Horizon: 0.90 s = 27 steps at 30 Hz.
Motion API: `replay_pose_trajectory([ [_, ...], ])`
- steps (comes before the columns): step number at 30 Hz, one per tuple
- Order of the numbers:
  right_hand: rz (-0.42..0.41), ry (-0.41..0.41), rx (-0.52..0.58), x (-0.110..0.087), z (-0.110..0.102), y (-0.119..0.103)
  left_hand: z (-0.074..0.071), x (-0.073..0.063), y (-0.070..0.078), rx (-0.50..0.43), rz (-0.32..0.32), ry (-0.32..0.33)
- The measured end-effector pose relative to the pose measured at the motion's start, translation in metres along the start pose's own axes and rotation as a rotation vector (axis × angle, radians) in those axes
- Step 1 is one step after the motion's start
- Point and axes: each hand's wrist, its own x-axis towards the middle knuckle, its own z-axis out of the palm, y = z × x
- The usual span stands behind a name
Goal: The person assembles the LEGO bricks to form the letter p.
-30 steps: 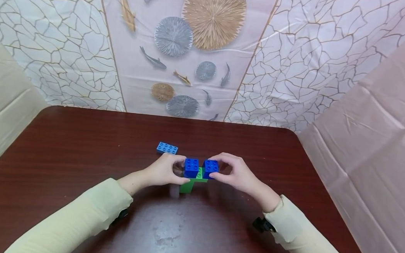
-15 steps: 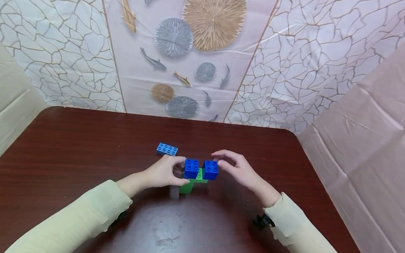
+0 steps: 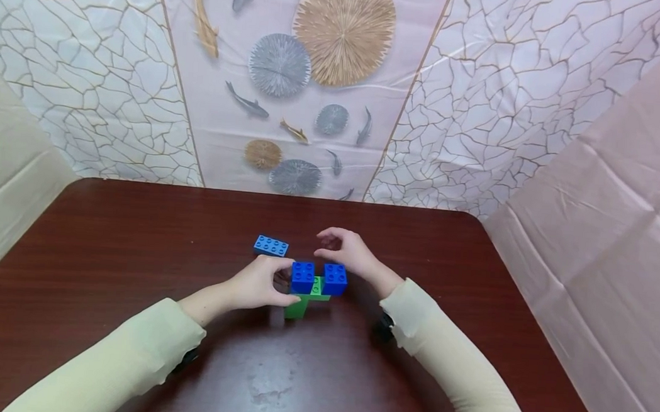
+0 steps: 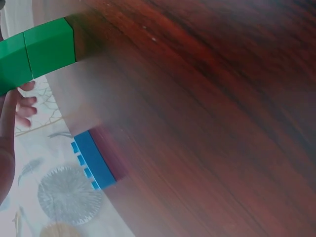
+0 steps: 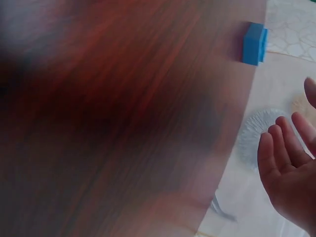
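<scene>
A stack of building bricks stands on the table in the head view, with green bricks [image 3: 296,308] as an upright column and a light green brick [image 3: 317,287] across its top. On that crosspiece sit two dark blue bricks, the left one [image 3: 302,277] and the right one [image 3: 334,279], with a gap between. My left hand [image 3: 254,283] pinches the stack's upper left end between thumb and fingers. Behind the stack, my right hand [image 3: 352,254] is off the bricks, its fingers loosely bent with nothing between them. A lighter blue brick [image 3: 271,246] lies beyond my left hand.
The dark wooden table [image 3: 135,238] reaches back to a patterned cloth wall [image 3: 332,168]. Plain cloth [image 3: 588,247] bounds the right side, and another panel the left. In the right wrist view the lighter blue brick [image 5: 253,44] sits near the far edge.
My right hand has let go of the right dark blue brick and moved back and left, behind the stack. The left hand keeps its hold; the view has shifted slightly.
</scene>
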Motion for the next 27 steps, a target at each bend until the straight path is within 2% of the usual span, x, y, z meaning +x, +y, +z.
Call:
replay_pose_trajectory([
  [5, 0.024, -0.073, -0.066, 0.018, 0.02, -0.007, -0.004, -0.007, -0.003, -0.021, -0.026, 0.005],
  [10, 0.027, -0.085, -0.083, 0.03, 0.033, -0.011, -0.009, -0.012, -0.004, -0.013, -0.033, 0.014],
  [14, 0.032, -0.091, -0.087, 0.038, 0.04, -0.012, -0.012, -0.013, -0.005, -0.015, -0.031, 0.015],
  [20, 0.042, -0.155, -0.113, 0.045, 0.049, -0.012, -0.013, -0.014, -0.007, -0.022, -0.029, 0.005],
  [27, 0.078, -0.189, -0.074, 0.052, 0.056, -0.011, -0.013, -0.015, -0.008, -0.028, -0.031, 0.006],
])
